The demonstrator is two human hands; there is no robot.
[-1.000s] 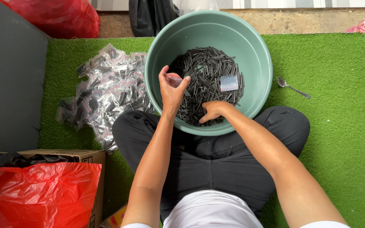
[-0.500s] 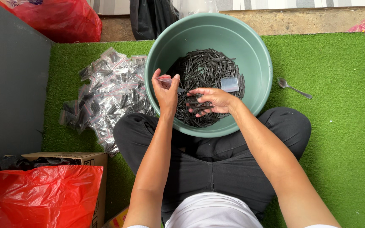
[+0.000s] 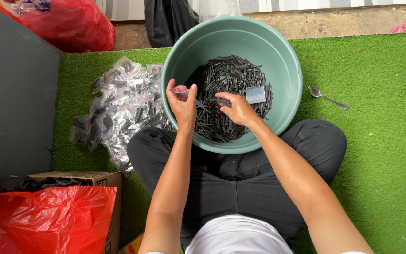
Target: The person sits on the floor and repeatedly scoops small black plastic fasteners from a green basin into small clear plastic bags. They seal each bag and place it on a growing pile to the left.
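A green plastic basin [image 3: 278,51] rests against my crossed legs and holds a heap of small black screws [image 3: 236,75]. My left hand [image 3: 180,106] holds a small clear zip bag [image 3: 180,92] over the basin's left side. My right hand [image 3: 237,108] is down among the screws with its fingers closed on several of them, pointing toward the bag. Another small clear bag [image 3: 255,95] lies on the heap near the right hand.
A pile of filled clear zip bags [image 3: 118,108] lies on the green turf mat left of the basin. A metal spoon [image 3: 327,97] lies to the right. A cardboard box with a red plastic bag [image 3: 48,216] stands at lower left, beside a grey panel [image 3: 10,108].
My right hand moved from the basin's near rim into the screws and toward the bag. My left hand shifted slightly left with the bag.
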